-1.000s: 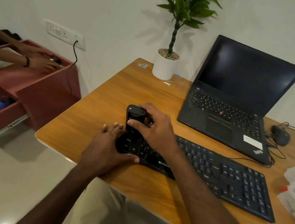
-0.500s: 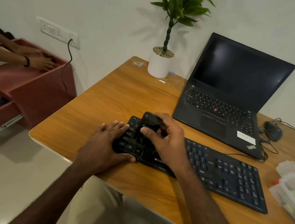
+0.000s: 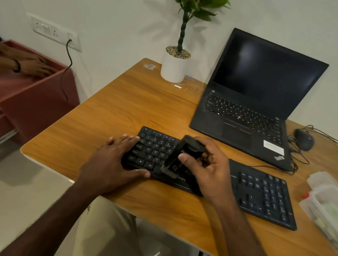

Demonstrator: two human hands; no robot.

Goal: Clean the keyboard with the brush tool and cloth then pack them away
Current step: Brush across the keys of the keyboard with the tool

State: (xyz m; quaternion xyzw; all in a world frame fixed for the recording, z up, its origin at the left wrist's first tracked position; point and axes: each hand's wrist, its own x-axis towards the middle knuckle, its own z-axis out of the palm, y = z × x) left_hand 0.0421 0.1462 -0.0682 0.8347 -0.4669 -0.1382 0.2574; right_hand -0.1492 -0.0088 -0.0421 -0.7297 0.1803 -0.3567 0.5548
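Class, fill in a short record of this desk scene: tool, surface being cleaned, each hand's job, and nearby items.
tool: black plastic brush tool, bristles down on the keys
surface: black flat desktop keyboard on the wooden desk
right hand: grips the brush
left hand: rests flat on the keyboard's left end
nearby: open black laptop, clear plastic box

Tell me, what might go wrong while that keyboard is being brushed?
The brush is tilted, bristles down on the keyboard, and gripped by the right hand; a hard stroke might snag or lift a keycap. The left hand lies flat on the keyboard's left end only, so the far end could swing toward the box. The cable runs up by the laptop and could tug.
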